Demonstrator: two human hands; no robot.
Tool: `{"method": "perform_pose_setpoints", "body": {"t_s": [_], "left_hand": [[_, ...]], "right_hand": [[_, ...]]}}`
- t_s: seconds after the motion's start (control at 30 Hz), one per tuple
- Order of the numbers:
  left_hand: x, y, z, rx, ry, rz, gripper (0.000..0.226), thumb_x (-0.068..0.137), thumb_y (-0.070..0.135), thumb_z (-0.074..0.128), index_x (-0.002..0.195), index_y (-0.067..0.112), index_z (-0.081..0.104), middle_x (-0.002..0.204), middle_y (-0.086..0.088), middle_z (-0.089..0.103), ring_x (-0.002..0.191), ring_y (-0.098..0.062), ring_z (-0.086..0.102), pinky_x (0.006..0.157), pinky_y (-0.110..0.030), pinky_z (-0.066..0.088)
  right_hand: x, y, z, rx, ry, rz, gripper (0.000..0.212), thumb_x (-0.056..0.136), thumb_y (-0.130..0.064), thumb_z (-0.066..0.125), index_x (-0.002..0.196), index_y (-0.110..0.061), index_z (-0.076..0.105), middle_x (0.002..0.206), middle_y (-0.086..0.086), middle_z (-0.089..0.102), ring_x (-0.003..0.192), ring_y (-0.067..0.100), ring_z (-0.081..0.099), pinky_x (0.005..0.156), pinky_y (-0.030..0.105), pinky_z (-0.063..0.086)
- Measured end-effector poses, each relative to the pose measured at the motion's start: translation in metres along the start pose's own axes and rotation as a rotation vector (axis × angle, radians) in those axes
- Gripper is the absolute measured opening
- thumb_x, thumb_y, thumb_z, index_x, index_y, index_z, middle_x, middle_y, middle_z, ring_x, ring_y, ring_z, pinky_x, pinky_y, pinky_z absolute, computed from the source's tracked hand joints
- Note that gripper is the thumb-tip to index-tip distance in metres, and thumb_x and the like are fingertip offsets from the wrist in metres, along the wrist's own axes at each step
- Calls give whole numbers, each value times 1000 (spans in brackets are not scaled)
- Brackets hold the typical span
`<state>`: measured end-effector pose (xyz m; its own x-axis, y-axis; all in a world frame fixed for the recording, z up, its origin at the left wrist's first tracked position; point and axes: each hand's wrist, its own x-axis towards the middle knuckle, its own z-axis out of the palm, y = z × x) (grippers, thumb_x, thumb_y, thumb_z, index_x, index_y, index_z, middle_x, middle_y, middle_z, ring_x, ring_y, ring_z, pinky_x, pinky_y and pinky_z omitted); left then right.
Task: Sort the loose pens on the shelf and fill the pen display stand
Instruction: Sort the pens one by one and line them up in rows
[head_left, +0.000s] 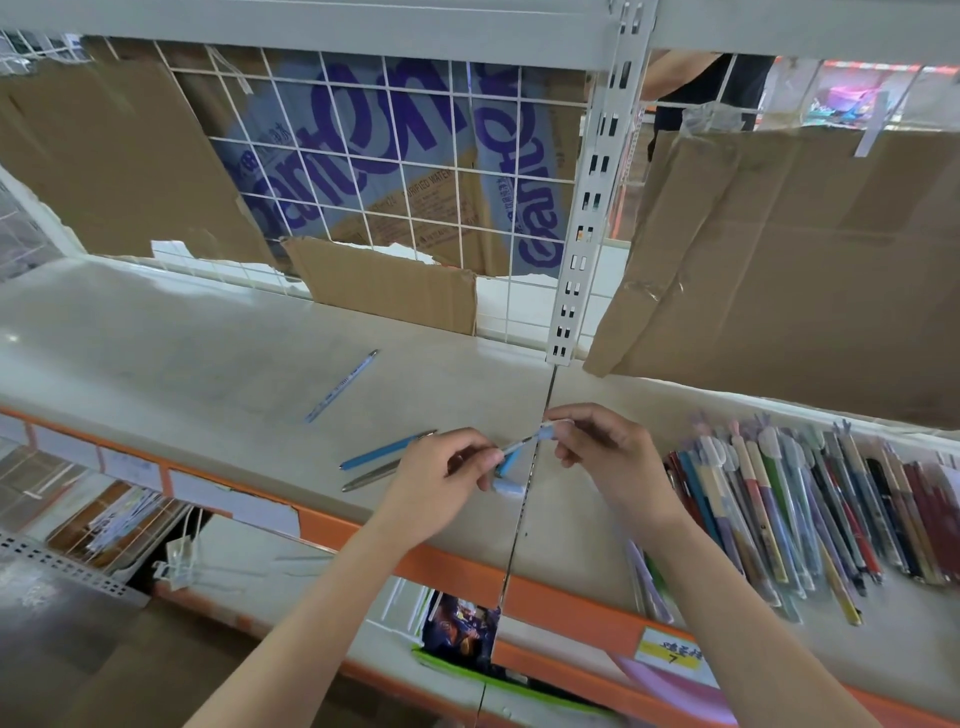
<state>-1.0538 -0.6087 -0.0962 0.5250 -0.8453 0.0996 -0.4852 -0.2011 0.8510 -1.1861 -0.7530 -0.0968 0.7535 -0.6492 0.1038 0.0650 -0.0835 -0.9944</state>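
Holding a thin light-blue pen (522, 441) between them, both hands work above the shelf (208, 353) — the left hand (447, 475) is closed round the pen's lower barrel and also grips a second pale-blue pen (506, 486), while the right hand (605, 449) pinches the cap end. Three loose pens lie to the left: a white-blue pen (340, 387) farther back, a blue pen (384, 449) and a grey pen (371, 475) just beside each other. A pile of pens (810, 499) is spread out on the right.
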Motion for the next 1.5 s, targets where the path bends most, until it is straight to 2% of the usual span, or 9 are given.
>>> {"method": "perform_pose_setpoints", "body": {"t_s": [0.27,0.6,0.77,0.9,0.97,1.07,1.17,1.3,1.5], "left_hand": [[0,-3,7,35,-96,-33,18,93,13,54,82,16,69,66,4,65,53,-12,43,54,-27,33],[-1,4,13,-575,-204,-354,24,98,3,41,96,-4,64,59,1,53,40,-5,27,38,-14,20],[9,5,20,-723,-195,-374,23,97,3,42,87,-1,63,64,-7,58,40,-8,31,38,-16,22],[23,-5,8,-612,-202,-309,28,98,7,44,84,7,69,71,-6,70,57,-14,61,54,-21,48],[33,-22,-7,-458,-75,-291,26,96,7,47,84,11,69,73,0,70,69,-16,63,66,-21,50],[53,-61,-39,169,282,-263,18,90,5,51,91,8,69,90,-5,68,88,-21,60,78,-23,44],[67,-92,-65,566,418,-369,22,89,10,51,108,2,58,113,-21,53,110,-36,46,93,-40,36],[79,-107,-76,670,432,-474,39,90,23,55,116,-5,45,120,-26,47,114,-41,42,92,-46,34],[86,-92,-79,795,191,-486,34,98,25,38,111,-2,53,117,-23,51,111,-38,48,89,-41,38]], "right_hand": [[-5,2,7,-110,-63,33,20,88,-4,61,90,-21,70,63,-3,62,61,11,57,68,21,49],[-7,1,25,-137,-2,3,29,90,1,55,100,-24,66,62,-8,59,57,0,55,61,13,43],[1,1,24,-120,1,5,32,94,1,50,117,-19,60,75,8,65,62,7,60,62,18,46],[8,1,25,25,53,21,29,92,5,50,115,-13,52,79,14,66,57,9,56,55,19,45],[12,3,20,96,105,69,23,92,3,51,111,-10,51,76,12,67,55,11,54,54,19,45],[15,9,11,136,144,125,18,92,1,53,108,-8,53,72,10,67,55,12,53,53,20,45],[17,15,8,109,159,145,16,91,-1,55,104,-10,54,68,6,68,53,12,53,51,20,44],[15,24,4,-85,156,166,17,90,-8,60,99,-22,60,65,8,64,51,11,52,53,24,43],[10,29,-1,-129,129,206,16,90,-13,61,103,-21,62,67,12,63,51,10,52,53,22,42]]}}
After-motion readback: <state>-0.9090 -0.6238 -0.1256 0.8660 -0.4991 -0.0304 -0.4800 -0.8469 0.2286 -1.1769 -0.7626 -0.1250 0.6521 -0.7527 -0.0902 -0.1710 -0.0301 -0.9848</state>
